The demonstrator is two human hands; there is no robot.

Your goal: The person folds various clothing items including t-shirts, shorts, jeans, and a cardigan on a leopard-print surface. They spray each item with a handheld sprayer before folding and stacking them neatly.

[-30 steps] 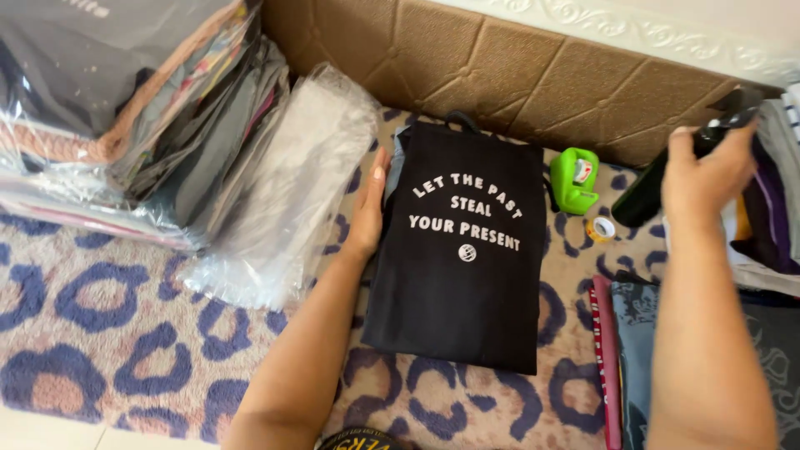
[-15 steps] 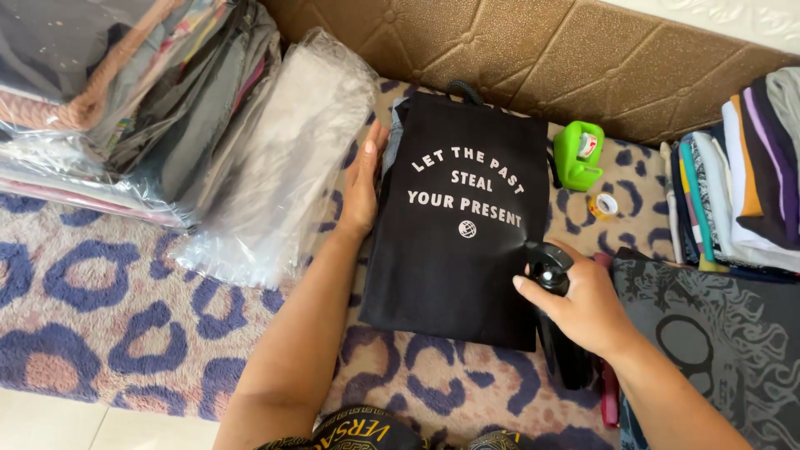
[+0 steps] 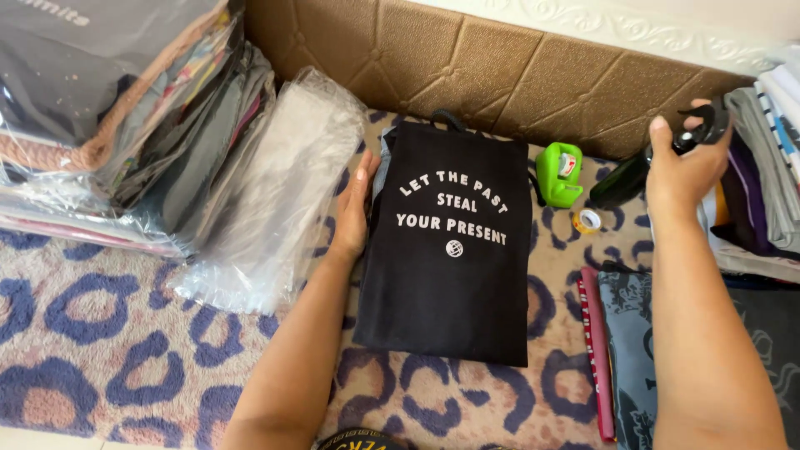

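A folded black T-shirt (image 3: 450, 283) with white lettering lies flat on a leopard-patterned rug (image 3: 108, 333). My left hand (image 3: 354, 208) rests open along the shirt's left edge, fingers pointing away from me. My right hand (image 3: 679, 167) is far to the right by the wall, wrapped around a dark bottle with a black spray head (image 3: 633, 171), which lies tilted beside a stack of folded clothes (image 3: 767, 158).
A pile of clear plastic bags (image 3: 267, 183) and stacked bagged garments (image 3: 108, 117) sit at the left. A green tape dispenser (image 3: 558, 172) and a small tape roll (image 3: 588, 220) lie right of the shirt. Folded fabrics (image 3: 658, 333) lie at lower right. A brown padded wall (image 3: 500, 67) runs behind.
My right hand carried the dark bottle from over the shirt's lower right corner back up to the right by the clothes stack. The left hand stayed on the shirt's edge.
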